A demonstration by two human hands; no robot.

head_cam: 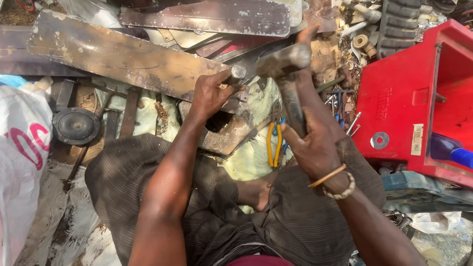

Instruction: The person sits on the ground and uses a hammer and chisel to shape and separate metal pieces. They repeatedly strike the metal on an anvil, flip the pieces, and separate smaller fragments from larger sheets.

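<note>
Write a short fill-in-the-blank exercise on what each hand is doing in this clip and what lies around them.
1. The right hand grips a ______ by its handle, head raised.
2. The left hand presses on the end of a worn metal ______ blade.
3. On the cloth between the hands lie pliers with ______ handles.
4. To the person's right stands a plastic crate coloured ______.

Missing words: hammer; fan; yellow; red

The ground is holding yellow-handled pliers lying just under the right hand, screws scattered beyond it.
</note>
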